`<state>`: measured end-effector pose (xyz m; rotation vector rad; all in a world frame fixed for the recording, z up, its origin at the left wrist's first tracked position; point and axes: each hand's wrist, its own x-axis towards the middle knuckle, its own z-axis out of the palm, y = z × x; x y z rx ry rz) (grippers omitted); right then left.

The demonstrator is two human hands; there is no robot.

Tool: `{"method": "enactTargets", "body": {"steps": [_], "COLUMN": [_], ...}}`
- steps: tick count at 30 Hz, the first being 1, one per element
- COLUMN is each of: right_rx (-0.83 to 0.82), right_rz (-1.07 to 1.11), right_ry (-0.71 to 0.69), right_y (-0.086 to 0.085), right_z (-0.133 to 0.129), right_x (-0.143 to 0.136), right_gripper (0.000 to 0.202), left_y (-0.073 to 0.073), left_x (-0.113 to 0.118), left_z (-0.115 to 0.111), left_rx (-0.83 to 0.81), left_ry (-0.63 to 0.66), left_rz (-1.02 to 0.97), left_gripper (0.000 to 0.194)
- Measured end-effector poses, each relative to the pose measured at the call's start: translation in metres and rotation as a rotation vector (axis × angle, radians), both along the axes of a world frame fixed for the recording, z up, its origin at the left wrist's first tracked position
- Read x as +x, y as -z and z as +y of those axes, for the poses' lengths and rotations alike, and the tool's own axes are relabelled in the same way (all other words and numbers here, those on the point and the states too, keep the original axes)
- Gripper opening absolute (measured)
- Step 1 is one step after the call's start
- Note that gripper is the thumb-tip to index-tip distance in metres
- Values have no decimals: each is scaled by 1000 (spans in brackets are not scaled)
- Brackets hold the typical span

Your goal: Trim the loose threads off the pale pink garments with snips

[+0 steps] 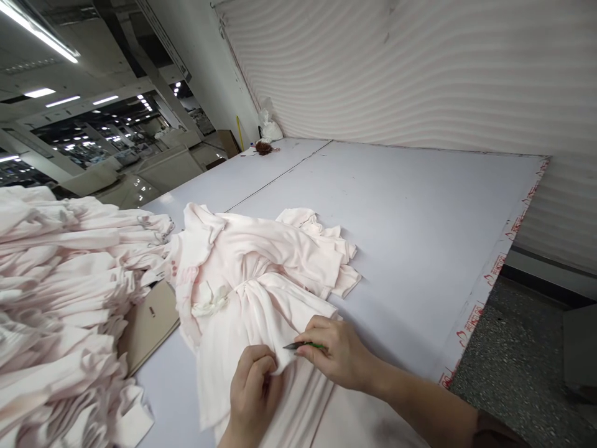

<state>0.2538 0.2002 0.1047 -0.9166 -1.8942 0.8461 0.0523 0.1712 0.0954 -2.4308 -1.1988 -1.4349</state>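
A pale pink garment point(261, 255) with gathered folds and a white bow point(212, 300) lies spread on the table. My left hand point(255, 389) is closed on a fold of its fabric near the lower middle. My right hand point(338, 353) holds a small pointed tool point(303, 345) with dark blades and green on its handle. The tool's tip points left, close to the fabric just beside my left hand. What lies inside my left fingers is hidden.
Pink garments point(60, 280) are heaped at the left beside a brown cardboard piece point(152, 323). The pale table point(396, 211) ends at a red-printed right edge. A white plastic bag point(270, 127) and a dark reddish bundle point(263, 148) sit at its far corner.
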Motion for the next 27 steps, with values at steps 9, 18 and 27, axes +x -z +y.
{"method": "enactTargets", "body": {"steps": [9,18,27], "right_rx": [17,-40,-72], "right_rz": [-57,-38,-50], "right_ry": [31,22,33], "right_y": [-2,-3,-2], "right_z": [-3,1,4], "right_x": [1,1,-1], "right_gripper": [14,16,15], "left_y": [-1,-3,-5], "left_x": [-2,-4,-7], "left_z": [2,5,9], "left_rx": [29,89,138], "left_ry": [-8,-11,-31], "left_rz": [16,85,83], "left_gripper": [25,25,22]}}
